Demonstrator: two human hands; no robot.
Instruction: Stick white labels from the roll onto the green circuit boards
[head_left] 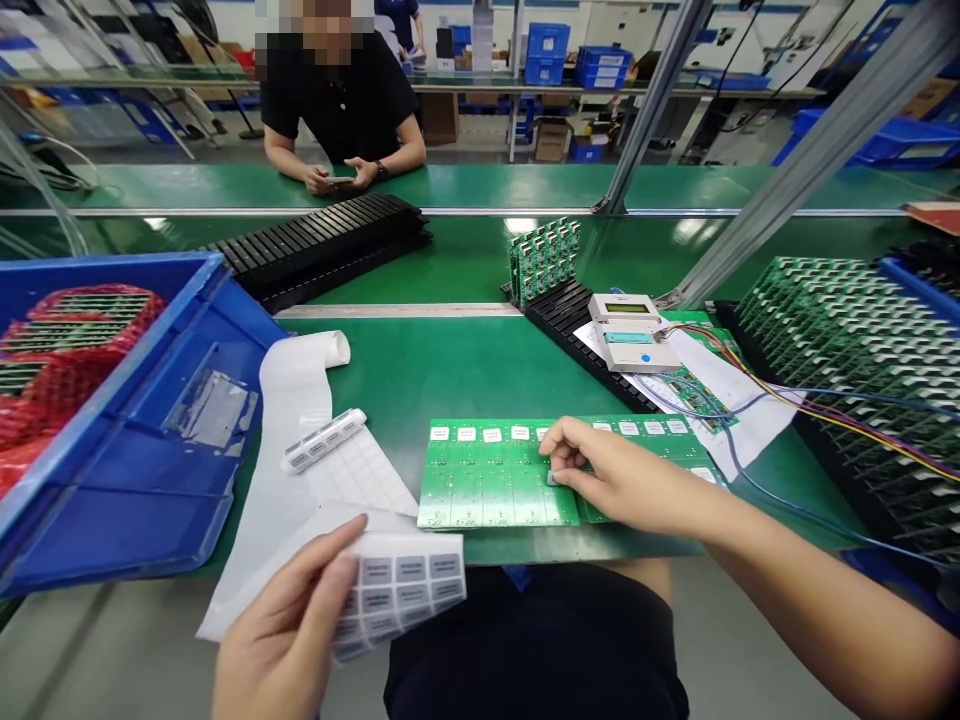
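My left hand pinches a sheet of printed labels between thumb and fingers, over the table's front edge. The sheet joins a long white backing strip that curls across the table. My right hand is closed in a pinch on a small label, low over a green circuit board panel. White labels sit in a row along the panel's far edge. Part of the panel is hidden under my right hand and forearm.
A blue bin with boards in red bubble wrap stands left. Black slotted racks lie behind. A white device with cables sits back right, near upright boards and a full rack. A person sits opposite.
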